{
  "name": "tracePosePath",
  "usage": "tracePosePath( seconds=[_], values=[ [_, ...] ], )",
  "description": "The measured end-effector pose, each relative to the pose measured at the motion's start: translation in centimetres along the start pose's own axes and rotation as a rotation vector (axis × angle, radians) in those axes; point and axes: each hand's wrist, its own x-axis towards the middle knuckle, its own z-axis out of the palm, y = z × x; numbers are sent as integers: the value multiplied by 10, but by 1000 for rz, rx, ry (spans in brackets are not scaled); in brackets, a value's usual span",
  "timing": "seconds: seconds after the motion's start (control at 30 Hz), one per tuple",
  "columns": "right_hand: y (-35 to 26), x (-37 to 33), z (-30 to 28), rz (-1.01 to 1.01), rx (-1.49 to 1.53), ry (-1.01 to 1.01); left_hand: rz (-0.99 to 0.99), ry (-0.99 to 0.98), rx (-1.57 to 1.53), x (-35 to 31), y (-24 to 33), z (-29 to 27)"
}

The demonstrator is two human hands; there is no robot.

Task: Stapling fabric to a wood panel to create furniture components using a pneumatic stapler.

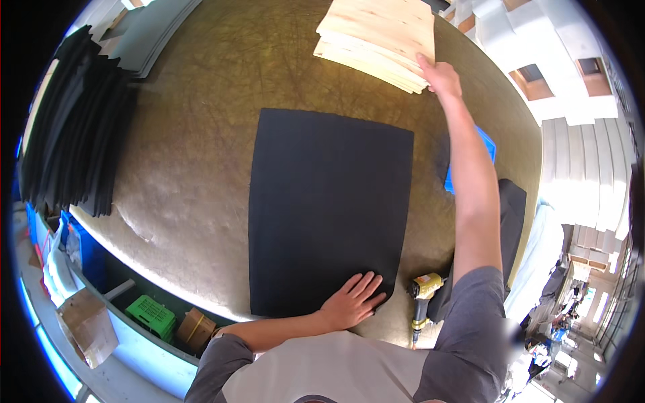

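A black rectangular sheet lies flat on the brown worktable in front of me. My left hand rests on its near right corner, palm down with the fingers spread. At the far side of the table is a stack of thin pale wooden boards, its layers slightly out of line. My right arm reaches out to it, and my right hand grips the near right corner of the boards, thumb on top. The fingers under the edge are hidden, so how many boards they hold cannot be told.
A yellow and black air nail gun lies near the right edge. A blue bin is partly behind my right forearm, with dark material beside it. Black sheets are piled at left. Below the left edge is a green basket.
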Motion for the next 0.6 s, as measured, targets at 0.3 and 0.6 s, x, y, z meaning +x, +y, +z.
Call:
tracePosePath(
  seconds=[0.3, 0.6],
  values=[
    [-19, 27, -122, -115, 106, 58, 6, -7, -24, 0, -1, -2],
    [-106, 6, -179, -464, -101, 247, 12, 15, 20, 2, -3, -7]
  ],
)
